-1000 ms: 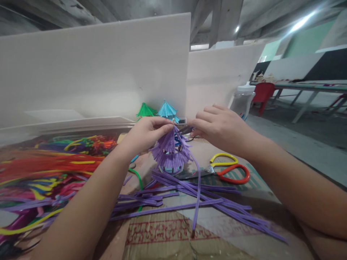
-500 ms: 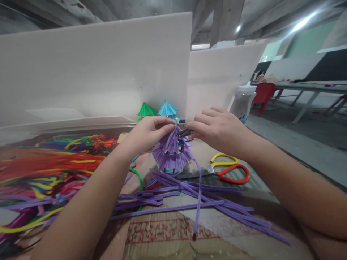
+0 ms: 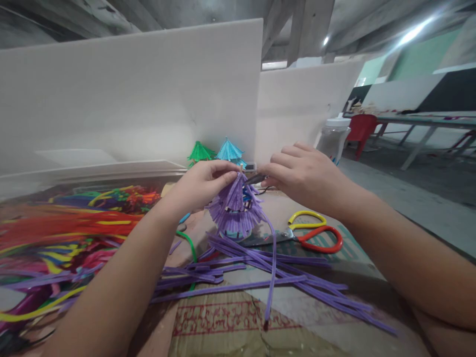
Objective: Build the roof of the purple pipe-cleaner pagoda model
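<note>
In the middle of the head view stands a small tiered model pagoda (image 3: 235, 218), its two roofs covered in purple pipe cleaners, with a thin stick at the peak. My left hand (image 3: 204, 181) pinches the top of this pagoda from the left. To the right, my right hand (image 3: 303, 171) is closed round dark tweezers (image 3: 256, 179), whose tip meets the upper roof's right side. One long purple pipe cleaner (image 3: 274, 258) hangs from that side toward me. Several loose purple pipe cleaners (image 3: 256, 260) lie in front. Scissors (image 3: 297, 235) with yellow and red handles rest beside the pagoda.
Behind stand a green-roofed model (image 3: 200, 151) and a blue-roofed model (image 3: 228, 148), against a white board (image 3: 130, 94). Many coloured pipe cleaners (image 3: 74, 223) fill the left side. A clear bottle (image 3: 333, 139) stands at the right, near a red chair (image 3: 362, 131).
My right hand has shifted slightly to the right with the tweezers, whose tip stays at the upper roof. My left hand keeps its hold on the pagoda.
</note>
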`<state>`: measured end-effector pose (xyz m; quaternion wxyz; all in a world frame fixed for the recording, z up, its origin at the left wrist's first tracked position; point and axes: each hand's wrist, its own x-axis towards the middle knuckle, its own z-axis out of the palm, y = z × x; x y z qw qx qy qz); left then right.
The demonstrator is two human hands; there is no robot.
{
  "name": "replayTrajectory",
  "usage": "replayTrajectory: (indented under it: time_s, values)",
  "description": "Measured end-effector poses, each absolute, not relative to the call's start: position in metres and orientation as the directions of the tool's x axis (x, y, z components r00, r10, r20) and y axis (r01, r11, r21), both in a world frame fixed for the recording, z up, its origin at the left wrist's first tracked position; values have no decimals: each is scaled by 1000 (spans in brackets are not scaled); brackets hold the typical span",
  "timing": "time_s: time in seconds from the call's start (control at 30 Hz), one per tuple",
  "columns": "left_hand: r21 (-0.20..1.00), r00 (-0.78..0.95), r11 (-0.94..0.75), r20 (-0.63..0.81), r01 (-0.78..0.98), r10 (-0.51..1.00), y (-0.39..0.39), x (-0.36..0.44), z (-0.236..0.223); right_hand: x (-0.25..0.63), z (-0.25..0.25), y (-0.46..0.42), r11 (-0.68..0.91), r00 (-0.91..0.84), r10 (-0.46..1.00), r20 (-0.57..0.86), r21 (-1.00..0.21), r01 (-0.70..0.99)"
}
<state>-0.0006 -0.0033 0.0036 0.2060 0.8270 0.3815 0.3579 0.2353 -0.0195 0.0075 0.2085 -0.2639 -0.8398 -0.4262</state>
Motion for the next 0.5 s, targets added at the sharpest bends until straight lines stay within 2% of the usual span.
replayTrajectory:
  time_s: [0.27, 0.5]
  values:
    - [578, 509, -615, 360, 536, 782, -9, -2, 9, 237, 8, -19, 477, -771, 262, 580, 617, 626]
    - [551, 479, -622, 399, 556, 782, -10, -1, 9, 237, 6, -17, 484, -758, 240, 606, 602, 635]
